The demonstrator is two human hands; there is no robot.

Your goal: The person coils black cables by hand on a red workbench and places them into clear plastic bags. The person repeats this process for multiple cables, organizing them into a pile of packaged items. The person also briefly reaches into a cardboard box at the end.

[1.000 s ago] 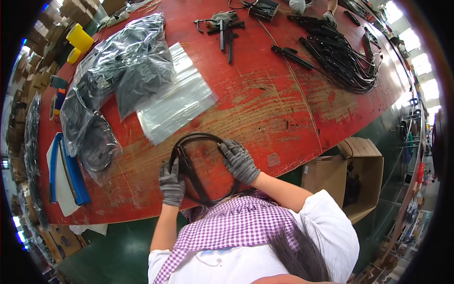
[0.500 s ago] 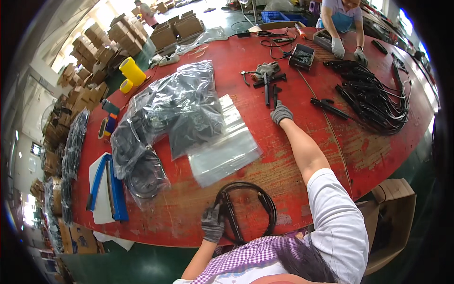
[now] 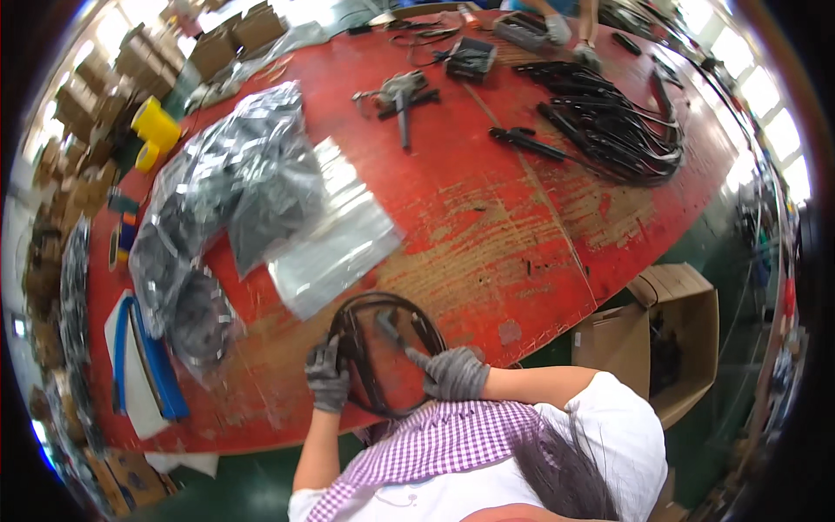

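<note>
A coil of black cable [image 3: 428, 324] lies on the red table right in front of me, with a straight black rod-like handle along its left side. My left hand [image 3: 328, 376], in a grey glove, is closed on the coil's left side, around cable and handle. My right hand [image 3: 456, 374], also gloved in grey, is over the coil's right side. From its fingers a short dark bent piece [image 3: 388, 325] sticks out over the middle of the coil; motion blurs it and its kind is unclear.
Clear plastic bags [image 3: 326, 239] and bagged black goods [image 3: 235, 174] lie left of centre. A blue-edged tool [image 3: 152, 357] is at the left. Farther off are a black T-shaped tool [image 3: 403, 117], a parts box [image 3: 470, 59] and heaped black cables [image 3: 613, 122]. Another person's gloved hands [image 3: 558, 30] work at the far edge.
My right hand has come back from the far tools to the coil, bringing a dark piece from beside the T-shaped tool. My left hand stays on the coil. The view has shifted.
</note>
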